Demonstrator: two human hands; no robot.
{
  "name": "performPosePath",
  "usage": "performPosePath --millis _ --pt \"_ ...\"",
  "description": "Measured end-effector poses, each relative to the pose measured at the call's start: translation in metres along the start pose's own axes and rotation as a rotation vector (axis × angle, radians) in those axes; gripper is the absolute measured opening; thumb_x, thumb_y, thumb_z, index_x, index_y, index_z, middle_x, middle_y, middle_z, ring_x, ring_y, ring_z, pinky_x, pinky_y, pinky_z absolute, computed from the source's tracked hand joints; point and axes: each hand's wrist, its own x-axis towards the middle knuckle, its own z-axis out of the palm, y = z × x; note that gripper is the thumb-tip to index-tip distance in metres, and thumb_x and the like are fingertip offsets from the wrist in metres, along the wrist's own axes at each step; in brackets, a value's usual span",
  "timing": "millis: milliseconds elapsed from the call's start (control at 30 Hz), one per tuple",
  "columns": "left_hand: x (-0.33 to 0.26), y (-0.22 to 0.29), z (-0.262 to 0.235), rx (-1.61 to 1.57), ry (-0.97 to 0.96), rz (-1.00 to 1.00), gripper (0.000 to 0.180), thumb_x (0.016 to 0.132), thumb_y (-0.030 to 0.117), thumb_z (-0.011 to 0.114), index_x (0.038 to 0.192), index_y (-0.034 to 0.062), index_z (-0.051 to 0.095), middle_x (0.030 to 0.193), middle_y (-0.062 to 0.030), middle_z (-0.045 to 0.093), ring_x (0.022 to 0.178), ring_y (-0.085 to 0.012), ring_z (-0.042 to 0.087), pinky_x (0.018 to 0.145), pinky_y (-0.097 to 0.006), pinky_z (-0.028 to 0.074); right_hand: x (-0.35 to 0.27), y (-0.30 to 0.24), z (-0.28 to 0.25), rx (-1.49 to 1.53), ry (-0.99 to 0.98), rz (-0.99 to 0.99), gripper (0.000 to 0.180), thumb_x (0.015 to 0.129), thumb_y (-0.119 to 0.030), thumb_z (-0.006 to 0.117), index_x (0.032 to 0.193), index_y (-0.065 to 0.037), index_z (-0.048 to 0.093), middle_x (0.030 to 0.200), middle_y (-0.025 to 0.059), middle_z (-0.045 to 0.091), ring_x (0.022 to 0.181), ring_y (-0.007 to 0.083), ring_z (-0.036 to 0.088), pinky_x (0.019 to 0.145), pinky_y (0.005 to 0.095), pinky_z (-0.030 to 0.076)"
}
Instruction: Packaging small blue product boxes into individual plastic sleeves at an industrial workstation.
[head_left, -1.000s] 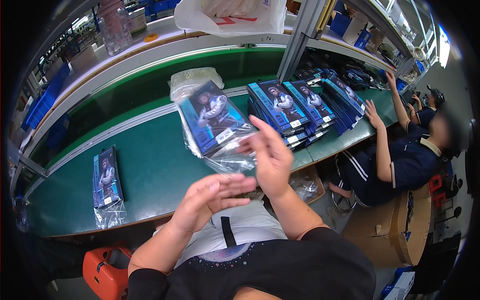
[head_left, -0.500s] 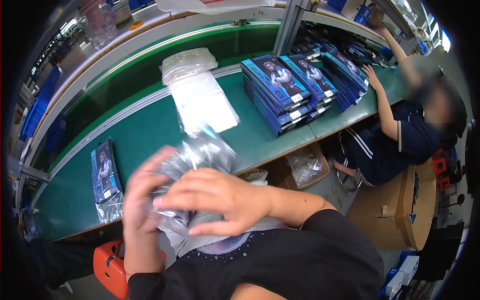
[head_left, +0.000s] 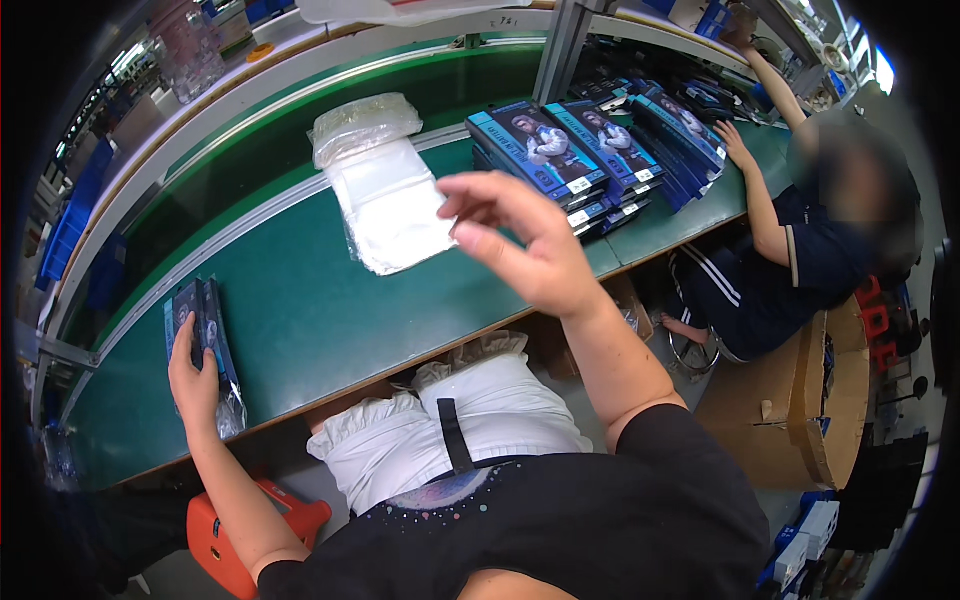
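At the left end of the green bench, my left hand (head_left: 194, 380) lies on blue, person-printed boxes (head_left: 183, 300) side by side in clear plastic; its fingers are stretched, thumb apart. Part of the boxes is hidden under it. My right hand (head_left: 535, 245) is raised over the bench between a pile of flat clear bags (head_left: 385, 215) and the stacked blue boxes (head_left: 540, 150). Its fingers curve with a gap to the thumb, and nothing shows in them. Its fingertips overlap the pile's right edge in view; whether they touch cannot be told.
A co-worker (head_left: 830, 260) sits at the right, one hand by the box stacks. Large cardboard cartons (head_left: 790, 400) stand on the floor there. An orange stool (head_left: 215, 540) is below the bench at left. A shelf rail (head_left: 250, 90) runs along the back.
Both hands were together over a crinkled plastic-wrapped item in front of me. My left hand has moved left to the boxes, where another bagged box now shows; my right hand has moved toward the bags.
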Motion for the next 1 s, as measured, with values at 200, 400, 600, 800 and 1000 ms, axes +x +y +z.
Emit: performPosePath --millis 200,400,600,800,1000 --pt "0.003 0.025 0.012 0.262 0.037 0.048 0.053 0.074 -0.005 0.059 0.125 0.0039 0.052 0.13 -0.0149 0.051 0.12 -0.0326 0.049 0.101 -0.036 0.038 0.041 0.043 -0.048 -0.752 0.39 0.085 0.054 0.081 -0.039 0.067 0.118 -0.001 0.058 0.112 0.0181 0.055 0.105 0.0262 0.054 0.091 0.0366 0.043" --pt "0.01 0.035 0.029 0.45 0.197 0.198 0.049 0.07 -0.003 0.062 0.119 0.0022 0.055 0.134 -0.0146 0.047 0.127 -0.0359 0.04 0.105 -0.042 0.032 0.037 0.074 -0.056 -1.252 0.119 0.397 0.082 0.07 -0.056 0.068 0.13 -0.003 0.051 0.134 0.0316 0.038 0.132 0.042 0.028 0.111 0.0465 0.021" --pt "0.003 0.136 0.097 0.056 -0.057 0.562 0.035 0.071 0.006 0.07 0.105 0.0057 0.063 0.126 -0.0108 0.055 0.124 -0.0309 0.046 0.101 -0.044 0.035 0.035 0.037 -0.043 -1.106 0.06 0.413 0.069 0.062 -0.047 0.075 0.118 -0.01 0.062 0.105 0.0183 0.052 0.104 0.0342 0.048 0.097 0.0431 0.036" --pt "0.019 0.148 0.152 0.005 -0.215 0.633 0.03 0.074 0.002 0.063 0.103 0.0075 0.065 0.107 -0.0083 0.061 0.1 -0.0288 0.054 0.087 -0.042 0.041 0.007 -0.001 -0.015 0.213 0.174 0.324 0.071 0.072 -0.035 0.074 0.129 -0.004 0.045 0.115 0.013 0.051 0.097 0.0198 0.057 0.082 0.0299 0.048" --pt "0.025 0.162 0.151 -0.187 -0.184 0.547 0.023 0.079 0.002 0.059 0.101 0.0029 0.063 0.091 -0.0098 0.056 0.09 -0.0288 0.054 0.078 -0.037 0.047 -0.04 0.074 -0.01 1.305 -0.044 0.649 0.071 0.093 -0.054 0.04 0.132 0.005 0.037 0.096 0.0224 0.058 0.07 0.0228 0.057 0.051 0.033 0.047"
